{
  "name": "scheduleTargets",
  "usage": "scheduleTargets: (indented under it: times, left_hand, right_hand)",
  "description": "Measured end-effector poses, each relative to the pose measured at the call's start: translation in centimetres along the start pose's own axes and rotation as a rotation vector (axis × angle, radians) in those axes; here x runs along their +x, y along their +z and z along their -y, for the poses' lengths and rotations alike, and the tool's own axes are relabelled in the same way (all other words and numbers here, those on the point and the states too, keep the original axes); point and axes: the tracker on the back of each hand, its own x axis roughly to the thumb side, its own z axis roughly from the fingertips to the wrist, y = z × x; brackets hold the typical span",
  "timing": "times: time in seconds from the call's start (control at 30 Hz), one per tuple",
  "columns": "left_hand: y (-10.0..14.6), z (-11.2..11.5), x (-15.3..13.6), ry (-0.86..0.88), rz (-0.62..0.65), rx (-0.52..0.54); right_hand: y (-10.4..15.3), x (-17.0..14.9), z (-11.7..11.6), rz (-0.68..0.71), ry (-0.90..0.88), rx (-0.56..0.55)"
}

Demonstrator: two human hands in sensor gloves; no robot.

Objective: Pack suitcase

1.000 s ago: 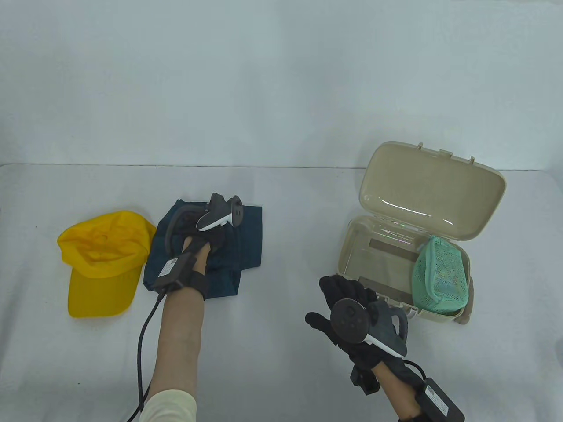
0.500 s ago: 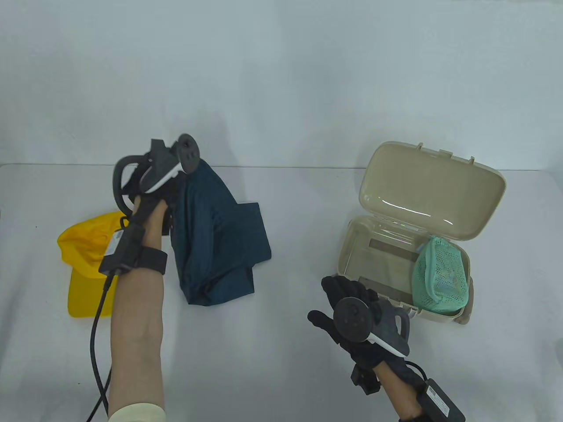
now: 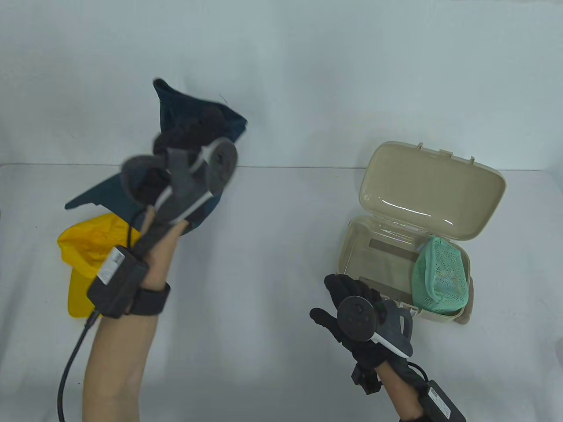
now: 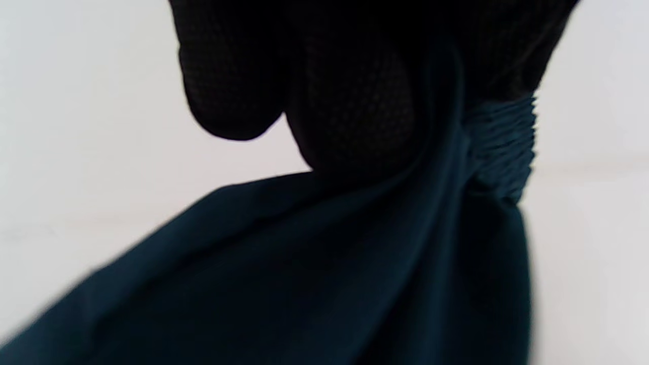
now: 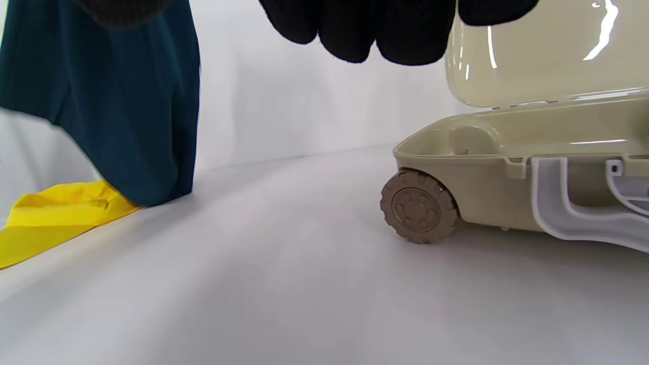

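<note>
ITEM 1: suitcase (image 3: 382,259), small beige hard-shell w/ wheels, on table at right. Lid (image 3: 431,189) stands open, tilted back. STATUS: receiving.

ITEM 2: green mesh pouch (image 3: 440,277). Inside the case, against its right end. STATUS: packed. Rest of the tray looks bare (a flat panel shows on the floor of it).

ITEM 3: dark teal garment (image 3: 193,114). Off the table, bunched in the left hand (image 3: 184,132), raised high at left; loose ends hang and flare out. Left wrist view shows fingers (image 4: 350,101) curled tight round a gathered waistband-like edge (pleats visible). STATUS: in transit, not packed; still well apart from the case.

ITEM 4: yellow cap (image 3: 88,250). On table, far left, partly hidden behind the left forearm. STATUS: untouched, not packed.

ITEM 5: right hand (image 3: 347,303). Hovers just beside the case's near-left corner, holds nothing; fingers loosely spread, thumb out.

TALLY: 1 of 3 soft items in. Est. remaining: carry garment across (prob. needs refolding to fit), then cap, then shut lid. Roughly a third done.
</note>
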Motion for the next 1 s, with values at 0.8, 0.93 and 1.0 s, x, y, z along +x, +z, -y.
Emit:
scheduleTargets:
  times: [0.8, 0.93, 1.0]
  left_hand:
    - [10.5, 12.3, 0.0, 0.055, 0.176, -0.509]
    - [10.4, 13.8, -4.6, 0.008, 0.036, -0.552]
    - [10.7, 14.9, -6.6, -0.013, -0.021, -0.58]
  right_hand:
    - [-1.2, -0.2, 0.8, -0.027, -0.029, 0.021]
    - [-2.1, 2.3, -1.2, 0.073, 0.07, 0.161]
    - [-2.5, 3.4, -2.4, 0.115, 0.115, 0.228]
